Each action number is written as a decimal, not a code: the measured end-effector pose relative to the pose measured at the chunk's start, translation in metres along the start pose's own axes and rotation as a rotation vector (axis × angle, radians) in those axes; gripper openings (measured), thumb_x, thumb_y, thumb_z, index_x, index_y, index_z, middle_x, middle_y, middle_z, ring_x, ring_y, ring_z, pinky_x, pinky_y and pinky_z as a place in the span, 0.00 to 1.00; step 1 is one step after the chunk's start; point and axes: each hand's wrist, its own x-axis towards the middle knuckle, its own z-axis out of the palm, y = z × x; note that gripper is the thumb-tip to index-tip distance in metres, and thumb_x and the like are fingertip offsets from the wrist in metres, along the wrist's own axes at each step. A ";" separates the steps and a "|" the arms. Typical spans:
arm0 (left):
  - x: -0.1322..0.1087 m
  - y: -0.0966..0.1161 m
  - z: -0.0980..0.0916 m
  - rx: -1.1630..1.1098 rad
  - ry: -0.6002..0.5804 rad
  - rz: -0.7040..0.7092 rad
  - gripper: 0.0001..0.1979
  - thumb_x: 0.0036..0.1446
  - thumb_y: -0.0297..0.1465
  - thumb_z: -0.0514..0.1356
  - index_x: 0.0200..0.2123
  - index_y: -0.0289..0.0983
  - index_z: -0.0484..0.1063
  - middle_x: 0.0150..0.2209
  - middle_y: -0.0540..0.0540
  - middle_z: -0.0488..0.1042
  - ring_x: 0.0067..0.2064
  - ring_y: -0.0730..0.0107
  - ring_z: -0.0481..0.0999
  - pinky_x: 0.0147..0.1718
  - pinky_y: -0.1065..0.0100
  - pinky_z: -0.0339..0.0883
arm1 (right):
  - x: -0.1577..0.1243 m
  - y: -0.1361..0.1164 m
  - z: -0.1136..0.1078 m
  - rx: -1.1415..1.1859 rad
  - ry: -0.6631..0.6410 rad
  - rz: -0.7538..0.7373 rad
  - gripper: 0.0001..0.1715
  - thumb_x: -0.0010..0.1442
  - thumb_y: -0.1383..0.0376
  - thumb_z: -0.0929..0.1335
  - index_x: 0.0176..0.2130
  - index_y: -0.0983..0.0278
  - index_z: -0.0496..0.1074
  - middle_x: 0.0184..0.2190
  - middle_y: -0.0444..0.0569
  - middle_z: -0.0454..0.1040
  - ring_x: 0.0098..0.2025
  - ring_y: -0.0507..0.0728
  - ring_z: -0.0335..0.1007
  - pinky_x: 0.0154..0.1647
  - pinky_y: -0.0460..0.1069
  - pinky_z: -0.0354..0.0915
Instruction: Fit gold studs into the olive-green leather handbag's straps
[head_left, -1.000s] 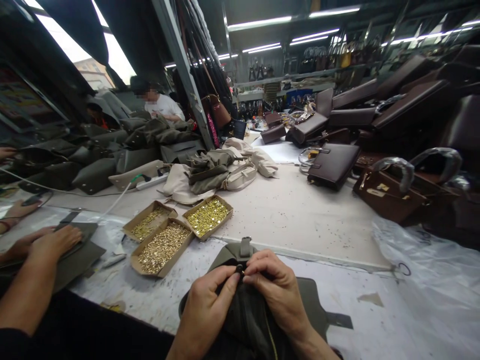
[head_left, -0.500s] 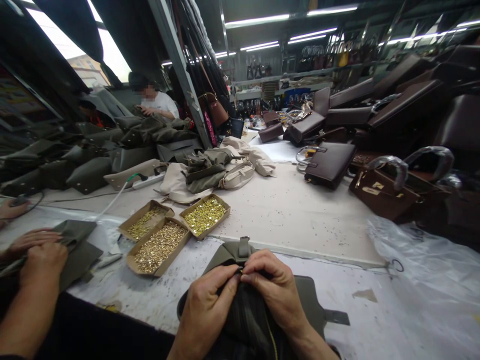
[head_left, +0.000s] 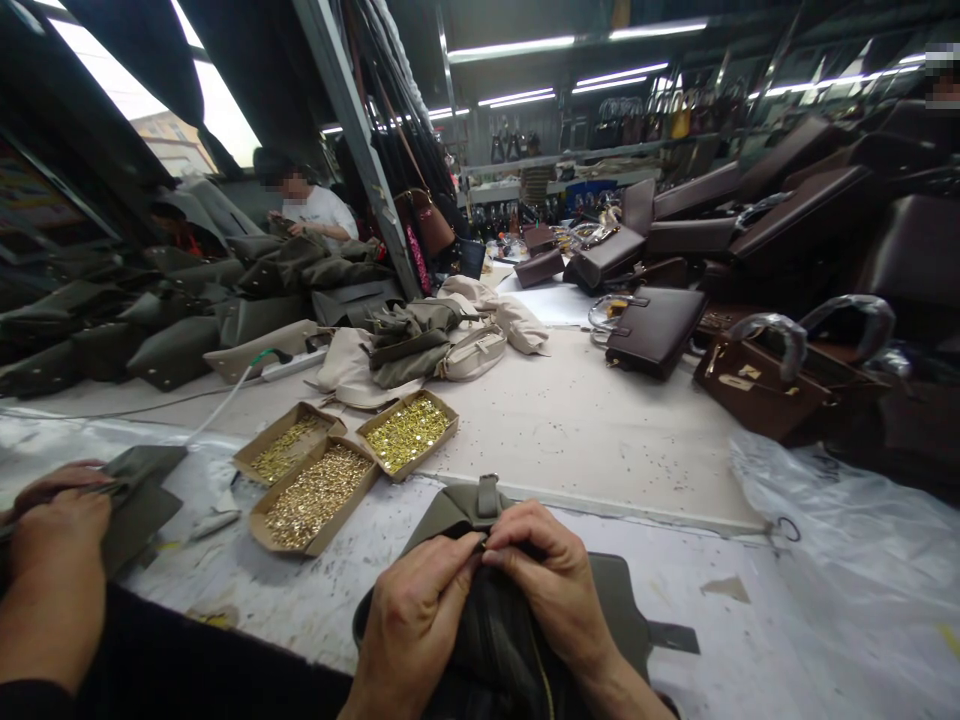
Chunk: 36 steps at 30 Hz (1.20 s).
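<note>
A dark olive-green bag lies in front of me, its black lining and a gold zipper showing below my fingers. My left hand pinches the edge of the bag's opening between thumb and forefinger. Right beside it, my right hand grips the same edge, so the fingertips of both almost meet. Whatever small piece may sit between them is hidden. A strap loop stands just beyond my fingers, and a flap with a tab spreads out to the right.
Open cardboard boxes of gold metal fittings stand left of the bag. At far left a co-worker's hands hold another green piece. Beige and green bags lie beyond, brown handbags to the right, near clear plastic sheeting.
My hands keep almost the same pinch on the bag's edge. The co-worker's hands and green piece at far left have shifted slightly left.
</note>
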 end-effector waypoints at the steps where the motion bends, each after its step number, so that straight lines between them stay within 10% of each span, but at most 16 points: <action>1: 0.000 0.000 0.000 0.011 0.007 0.022 0.13 0.68 0.27 0.57 0.51 0.42 0.78 0.37 0.47 0.82 0.37 0.70 0.83 0.38 0.73 0.77 | 0.000 0.000 0.000 0.004 0.003 -0.003 0.04 0.57 0.67 0.77 0.32 0.57 0.82 0.33 0.44 0.75 0.40 0.55 0.72 0.44 0.48 0.66; 29: 0.003 0.004 -0.004 0.077 0.090 0.217 0.15 0.64 0.19 0.56 0.47 0.39 0.78 0.37 0.45 0.83 0.37 0.67 0.82 0.38 0.69 0.77 | 0.000 -0.001 0.005 0.010 -0.029 0.056 0.11 0.57 0.67 0.77 0.41 0.56 0.79 0.35 0.41 0.75 0.37 0.53 0.70 0.39 0.46 0.66; 36: 0.001 0.003 -0.014 0.012 -0.015 0.059 0.12 0.64 0.25 0.60 0.46 0.41 0.80 0.43 0.46 0.84 0.43 0.67 0.84 0.46 0.72 0.77 | 0.000 -0.001 0.002 -0.095 -0.094 -0.108 0.07 0.59 0.71 0.75 0.34 0.58 0.80 0.33 0.42 0.77 0.38 0.53 0.73 0.43 0.45 0.67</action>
